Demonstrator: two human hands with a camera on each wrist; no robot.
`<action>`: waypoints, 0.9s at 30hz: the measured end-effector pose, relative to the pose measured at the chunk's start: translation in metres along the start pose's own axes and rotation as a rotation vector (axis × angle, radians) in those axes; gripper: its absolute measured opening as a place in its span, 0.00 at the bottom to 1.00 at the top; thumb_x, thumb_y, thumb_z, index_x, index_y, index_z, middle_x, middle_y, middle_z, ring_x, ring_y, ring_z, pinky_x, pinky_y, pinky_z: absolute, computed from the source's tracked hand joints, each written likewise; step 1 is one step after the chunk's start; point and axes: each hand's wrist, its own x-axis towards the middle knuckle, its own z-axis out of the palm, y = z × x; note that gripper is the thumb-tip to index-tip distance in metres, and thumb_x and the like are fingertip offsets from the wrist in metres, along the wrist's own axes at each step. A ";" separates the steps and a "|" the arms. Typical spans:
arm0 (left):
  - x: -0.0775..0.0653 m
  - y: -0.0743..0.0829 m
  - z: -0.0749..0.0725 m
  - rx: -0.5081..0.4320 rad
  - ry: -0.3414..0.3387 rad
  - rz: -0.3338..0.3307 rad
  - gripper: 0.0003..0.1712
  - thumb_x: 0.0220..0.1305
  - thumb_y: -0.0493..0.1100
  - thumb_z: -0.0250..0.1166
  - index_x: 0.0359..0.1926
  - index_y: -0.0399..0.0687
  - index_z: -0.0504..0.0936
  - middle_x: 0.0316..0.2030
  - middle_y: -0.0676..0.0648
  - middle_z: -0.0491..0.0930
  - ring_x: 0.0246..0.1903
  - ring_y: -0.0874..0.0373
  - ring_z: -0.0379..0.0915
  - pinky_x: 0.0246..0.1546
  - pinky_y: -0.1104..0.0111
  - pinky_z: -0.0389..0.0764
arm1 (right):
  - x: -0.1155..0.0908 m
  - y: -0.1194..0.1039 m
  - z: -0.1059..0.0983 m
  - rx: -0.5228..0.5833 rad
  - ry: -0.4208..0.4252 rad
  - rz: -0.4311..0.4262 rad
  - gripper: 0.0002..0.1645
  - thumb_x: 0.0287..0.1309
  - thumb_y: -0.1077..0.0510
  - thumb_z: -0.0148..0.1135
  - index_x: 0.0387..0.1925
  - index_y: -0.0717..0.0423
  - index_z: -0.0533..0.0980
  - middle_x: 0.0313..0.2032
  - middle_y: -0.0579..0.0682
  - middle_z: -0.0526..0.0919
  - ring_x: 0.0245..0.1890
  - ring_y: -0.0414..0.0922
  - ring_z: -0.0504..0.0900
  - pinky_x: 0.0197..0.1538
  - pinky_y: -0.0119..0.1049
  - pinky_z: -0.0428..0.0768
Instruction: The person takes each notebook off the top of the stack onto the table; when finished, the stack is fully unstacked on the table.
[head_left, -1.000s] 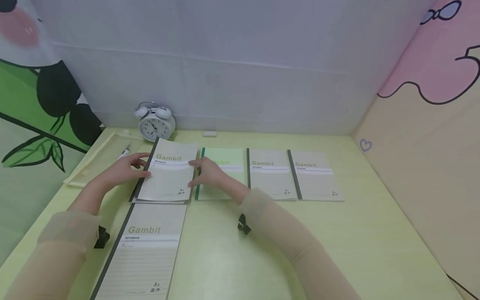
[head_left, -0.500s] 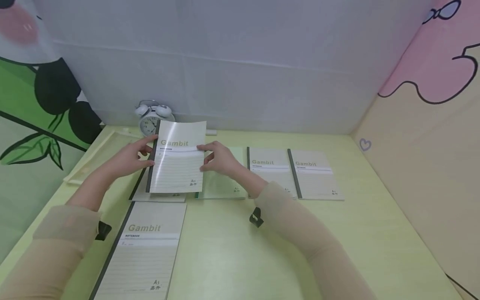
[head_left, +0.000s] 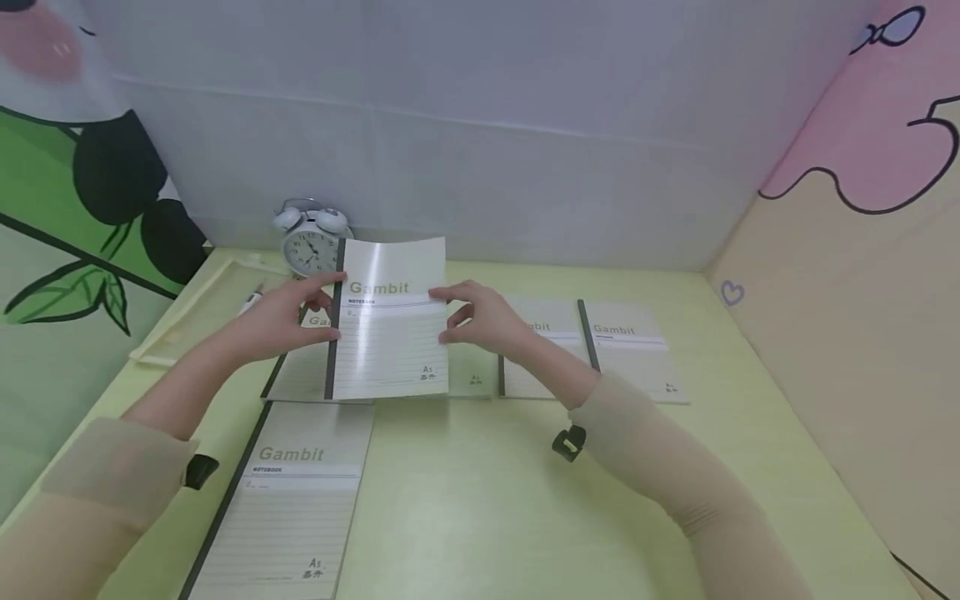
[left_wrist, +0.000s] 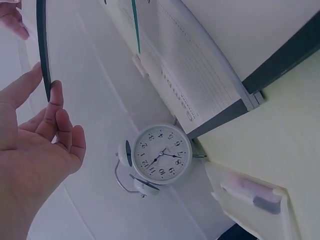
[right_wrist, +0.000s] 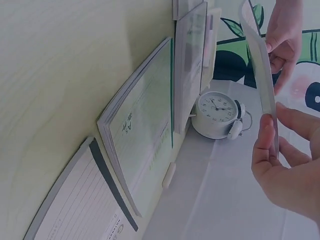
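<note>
A pale notebook (head_left: 390,333) with a dark spine hangs above the table, held between both hands. My left hand (head_left: 281,321) pinches its spine edge, thumb in front. At the opposite edge my right hand (head_left: 487,317) pinches the paper; the right wrist view shows that hand (right_wrist: 295,160) with the notebook edge-on between thumb and fingers. Behind and below it lie another pale notebook (head_left: 300,367) and a green notebook (head_left: 471,367), both partly covered in the head view. The green notebook (right_wrist: 145,120) shows fully in the right wrist view.
Two more pale notebooks (head_left: 540,312) (head_left: 633,350) continue the row to the right. One larger-looking notebook (head_left: 288,500) lies at the front left. A white alarm clock (head_left: 307,250) stands at the back beside a shallow tray (head_left: 202,312) with a pen (head_left: 251,300). A white eraser-like block (right_wrist: 169,175) lies near the wall.
Both hands have lifted the notebook off the one beneath it and carried it rightward, so it now overlaps the green notebook in view. The other notebooks have stayed put.
</note>
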 end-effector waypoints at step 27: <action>-0.054 0.048 0.080 -0.114 -0.122 -0.003 0.49 0.46 0.51 0.75 0.68 0.49 0.62 0.32 0.61 0.74 0.39 0.59 0.66 0.44 0.59 0.69 | -0.111 0.037 -0.001 -0.051 -0.062 0.018 0.33 0.47 0.59 0.72 0.57 0.48 0.74 0.36 0.51 0.78 0.32 0.42 0.77 0.40 0.32 0.77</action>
